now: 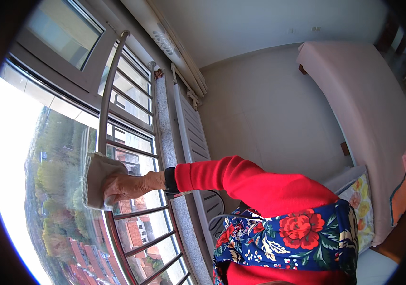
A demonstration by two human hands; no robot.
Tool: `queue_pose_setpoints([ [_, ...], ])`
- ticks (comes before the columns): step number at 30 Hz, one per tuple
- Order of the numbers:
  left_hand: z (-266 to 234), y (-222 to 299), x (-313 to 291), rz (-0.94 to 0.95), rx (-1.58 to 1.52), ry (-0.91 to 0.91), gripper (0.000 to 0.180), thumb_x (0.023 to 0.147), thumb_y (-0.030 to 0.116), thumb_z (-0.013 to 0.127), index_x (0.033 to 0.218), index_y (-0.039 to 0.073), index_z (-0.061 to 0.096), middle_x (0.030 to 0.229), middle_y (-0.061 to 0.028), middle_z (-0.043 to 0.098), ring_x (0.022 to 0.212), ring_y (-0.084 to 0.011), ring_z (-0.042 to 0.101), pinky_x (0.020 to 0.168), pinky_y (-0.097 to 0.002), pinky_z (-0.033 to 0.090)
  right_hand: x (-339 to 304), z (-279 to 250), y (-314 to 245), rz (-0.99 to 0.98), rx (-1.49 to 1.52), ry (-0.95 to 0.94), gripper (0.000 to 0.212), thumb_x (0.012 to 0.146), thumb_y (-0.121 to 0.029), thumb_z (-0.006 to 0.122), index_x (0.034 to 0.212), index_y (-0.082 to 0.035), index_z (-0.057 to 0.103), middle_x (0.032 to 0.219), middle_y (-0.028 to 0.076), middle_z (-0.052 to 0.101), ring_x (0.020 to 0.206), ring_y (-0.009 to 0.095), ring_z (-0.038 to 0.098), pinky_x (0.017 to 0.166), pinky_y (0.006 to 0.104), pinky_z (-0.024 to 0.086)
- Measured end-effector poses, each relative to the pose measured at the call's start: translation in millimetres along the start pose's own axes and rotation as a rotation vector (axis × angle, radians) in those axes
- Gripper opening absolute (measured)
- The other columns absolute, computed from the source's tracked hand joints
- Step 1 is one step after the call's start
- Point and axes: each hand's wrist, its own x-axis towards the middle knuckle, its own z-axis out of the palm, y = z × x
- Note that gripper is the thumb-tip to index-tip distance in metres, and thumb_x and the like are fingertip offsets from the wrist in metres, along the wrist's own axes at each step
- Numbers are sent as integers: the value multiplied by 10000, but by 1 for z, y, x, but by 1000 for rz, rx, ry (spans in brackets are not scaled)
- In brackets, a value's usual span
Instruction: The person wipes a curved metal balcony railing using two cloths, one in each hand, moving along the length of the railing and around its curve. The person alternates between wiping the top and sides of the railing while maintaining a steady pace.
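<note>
Bright window [66, 33]; right hand [129, 185] closed on grey cloth [99, 172] over metal rail [106, 95].

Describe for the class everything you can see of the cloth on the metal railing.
The cloth is plain greyish-beige, with a paler, scalloped-looking edge along its left side. It looks like soft fabric, creased and draped over the railing's thick bar, covering a short stretch beside the window. A bare hand grips it from the right; its underside is hidden.

The slightly bent right arm [255, 183] reaches leftward, the right grip [123, 186] curled, its back showing.
</note>
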Motion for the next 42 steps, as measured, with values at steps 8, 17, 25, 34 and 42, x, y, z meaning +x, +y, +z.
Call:
queue_pose_setpoints([
  [8,78,104,20,192,-148,34,283,889,244,638,976,-23,669,794,-138,671,673,-261,608,659,-396,481,-154,-137,100,812,108,-20,248,956,-253,603,1065,-44,681,928,63,699,847,171,635,771,332,516],
  [17,207,291,60,528,-339,-54,272,905,241,627,911,-30,653,762,-146,648,669,-275,596,655,-407,471,-463,-351,77,1494,-201,1092,385,831,-331,679,949,35,670,831,114,692,750,218,654,691,392,516],
  [25,298,434,75,732,-446,23,293,934,274,597,933,-19,616,815,-194,634,690,-331,581,667,-443,463,-657,-409,-116,1520,-562,1621,458,854,-369,632,1044,46,666,931,171,711,864,281,681,765,403,531],
  [34,345,543,48,590,97,244,422,1003,474,398,1078,89,551,696,-177,647,643,-371,656,601,-506,490,-688,-349,-168,1880,-653,1660,472,807,-357,631,1061,39,671,1002,210,705,955,359,671,855,411,515],
  [42,363,533,66,588,362,412,329,997,430,454,1102,199,663,628,-67,656,491,-264,622,375,-413,444,-706,-368,-76,1624,-310,1170,317,824,-309,697,778,-1,643,690,69,646,591,161,584,542,379,464],
])
